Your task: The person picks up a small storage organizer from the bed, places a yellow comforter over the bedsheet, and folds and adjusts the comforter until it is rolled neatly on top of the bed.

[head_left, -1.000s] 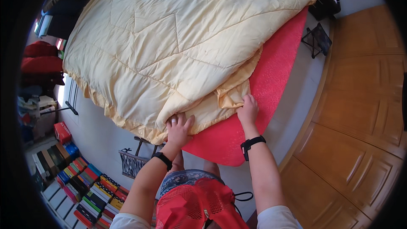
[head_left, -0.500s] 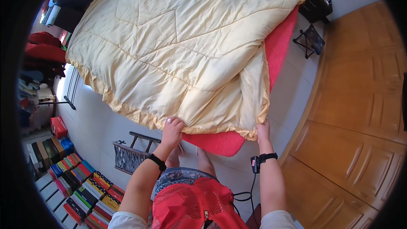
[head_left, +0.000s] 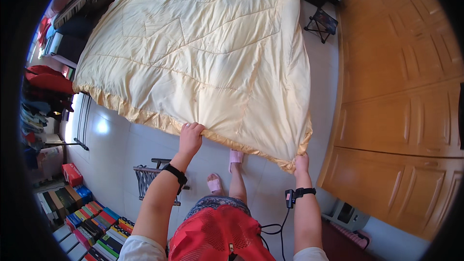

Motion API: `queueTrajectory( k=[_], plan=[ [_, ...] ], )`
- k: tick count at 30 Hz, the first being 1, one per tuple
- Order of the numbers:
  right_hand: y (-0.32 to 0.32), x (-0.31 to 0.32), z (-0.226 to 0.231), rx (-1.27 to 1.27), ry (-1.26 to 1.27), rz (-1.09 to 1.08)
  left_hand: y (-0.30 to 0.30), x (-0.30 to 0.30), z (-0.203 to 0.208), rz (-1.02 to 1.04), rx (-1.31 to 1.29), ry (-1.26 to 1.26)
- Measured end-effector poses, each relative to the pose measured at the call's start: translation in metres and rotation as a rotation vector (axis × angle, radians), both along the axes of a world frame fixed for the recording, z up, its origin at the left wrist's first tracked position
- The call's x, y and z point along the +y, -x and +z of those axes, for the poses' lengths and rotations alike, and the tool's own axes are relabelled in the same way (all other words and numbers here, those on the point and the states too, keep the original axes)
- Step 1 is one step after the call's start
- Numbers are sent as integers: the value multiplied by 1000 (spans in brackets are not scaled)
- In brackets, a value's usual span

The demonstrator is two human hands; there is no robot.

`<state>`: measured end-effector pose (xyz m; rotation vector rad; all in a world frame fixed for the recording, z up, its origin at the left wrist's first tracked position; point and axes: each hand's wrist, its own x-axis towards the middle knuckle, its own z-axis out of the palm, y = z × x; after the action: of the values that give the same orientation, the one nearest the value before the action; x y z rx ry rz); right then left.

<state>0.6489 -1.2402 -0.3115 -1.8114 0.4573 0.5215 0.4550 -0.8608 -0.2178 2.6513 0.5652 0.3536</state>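
Note:
A pale yellow quilt (head_left: pixel 217 58) with stitched lines and a shiny gathered border is spread out in front of me. My left hand (head_left: pixel 191 136) grips its near edge around the middle, fingers over the border. At the near right corner, my right hand (head_left: pixel 301 162) is closed on the bunched border. Between the two hands the edge runs taut and slopes down to the right. Whatever lies beneath the quilt is hidden by it. Black straps circle both my wrists, and a small device with a cable is on the right one.
Wooden cabinets (head_left: pixel 401 125) line the right side. A folding stool (head_left: pixel 322 25) stands near the far right, and another dark slatted stool (head_left: pixel 147 181) is by my left forearm. Rows of books (head_left: pixel 99 222) fill the lower left. A drying rack (head_left: pixel 79 130) with clothes stands left.
The right side of the quilt has been pulled out flat, its fold opened, and the red sheet beneath is now covered. My view has shifted and my feet show more.

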Motion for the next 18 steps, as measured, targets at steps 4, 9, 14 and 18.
queueTrajectory(
  k=[4, 9, 14, 18],
  plan=[
    [25, -16, -3, 26, -124, -42, 13, -9, 7, 42, 75, 22],
    [31, -37, -4, -21, -202, -83, 22, -21, 11, -3, 166, 26],
    [25, -27, 20, 8, 41, 76, 29, -21, -4, -36, 355, 14],
    [12, -33, 26, 148, 330, 381, 24, -27, -11, -182, 764, -1]
  ],
)
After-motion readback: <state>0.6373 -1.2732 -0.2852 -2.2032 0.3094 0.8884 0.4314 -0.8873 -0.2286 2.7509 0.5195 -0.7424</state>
